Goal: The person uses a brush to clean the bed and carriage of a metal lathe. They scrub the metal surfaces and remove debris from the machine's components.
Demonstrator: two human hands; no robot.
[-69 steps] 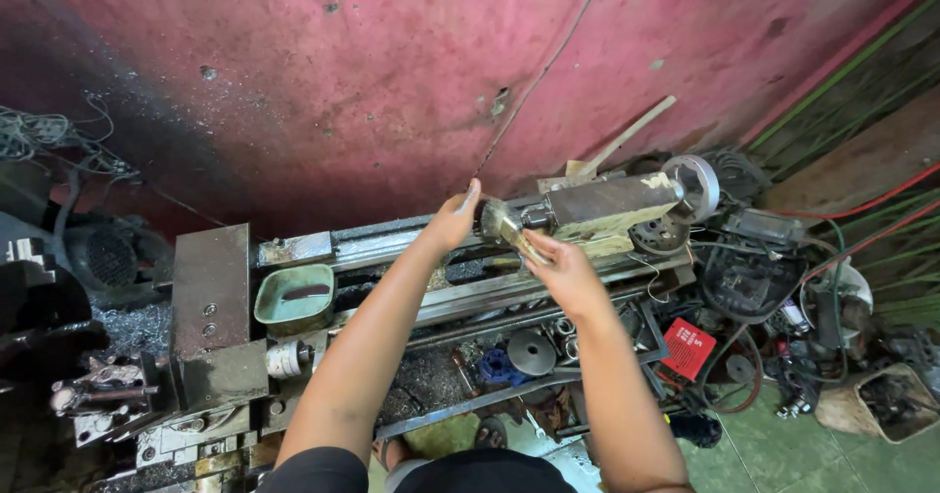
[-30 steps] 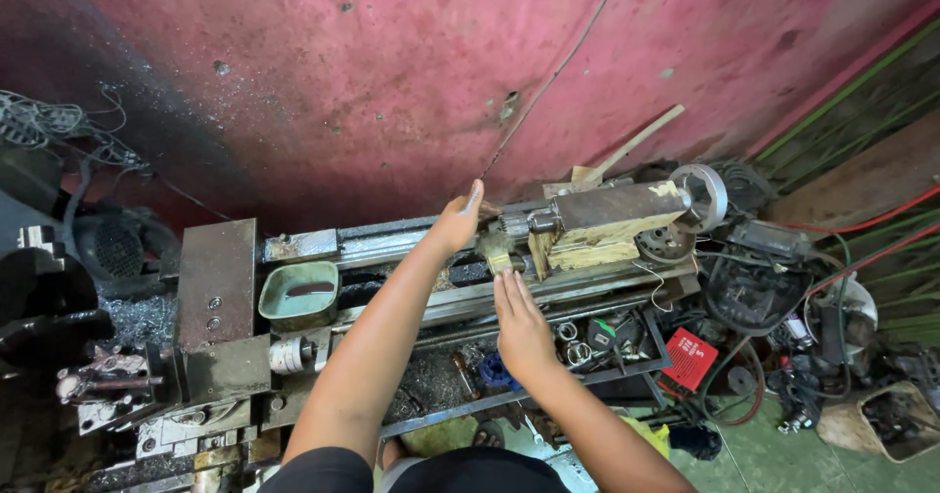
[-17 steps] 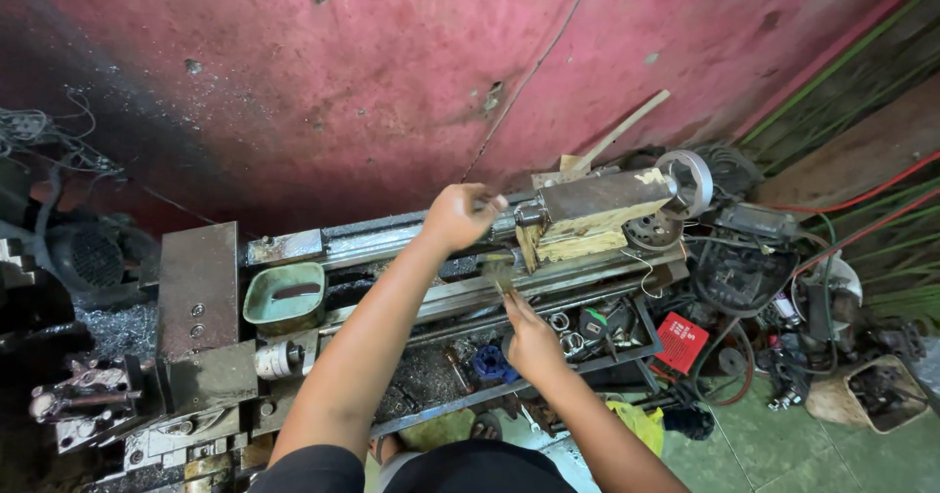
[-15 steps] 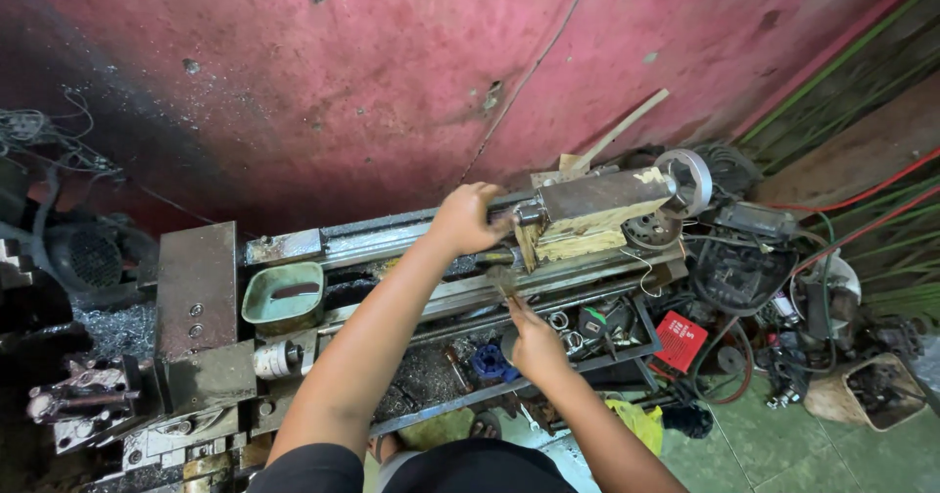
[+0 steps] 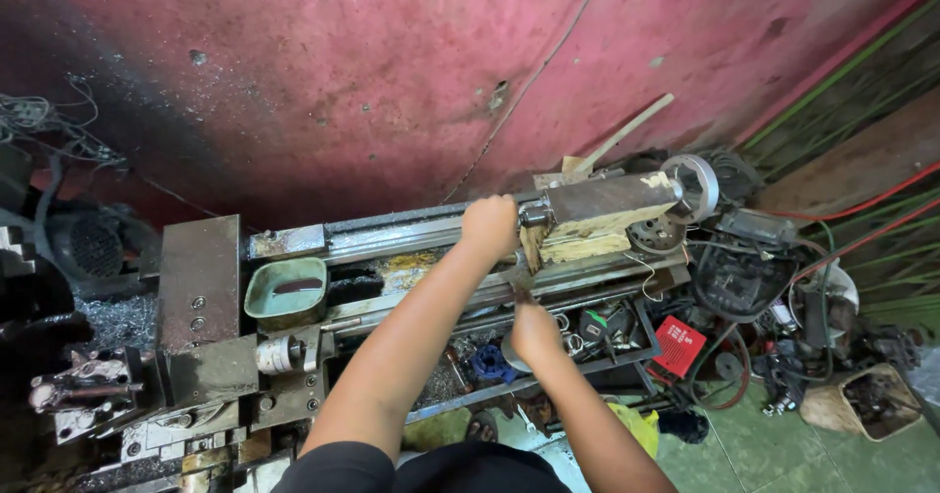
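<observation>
A pink, stained wall (image 5: 411, 72) fills the far half of the view, with a thin cable running down it. Against it stands a long metal lathe (image 5: 392, 258), its bed rails running left to right. At the left end sits the dark headstock block (image 5: 201, 287), with a heap of metal shavings (image 5: 113, 317) beside it and a dark motor (image 5: 93, 248) farther left. On the right end of the bed rests the grey tailstock (image 5: 607, 204), a boxy body packed underneath with pale wood pieces, and a round handwheel (image 5: 697, 182) on its right end. A pale wooden stick (image 5: 627, 133) leans against the wall behind it. Right of the lathe lies a tangle of cables, machine parts and a red box (image 5: 681, 346) on the green floor. A small green tray (image 5: 284, 289) sits on the bed near the headstock. Along the near side of the lathe runs a shelf (image 5: 578, 341) crowded with small tools and parts.

The person's left hand (image 5: 490, 227) reaches across the bed and is closed in a fist at the left end of the tailstock, right at its dark spindle nose (image 5: 534, 215); what exactly the fingers clasp is hidden by the hand. The right hand (image 5: 534, 331) is lower, over the near shelf, fingers curled around a slim metal tool (image 5: 519, 282) that points up toward the tailstock.
</observation>
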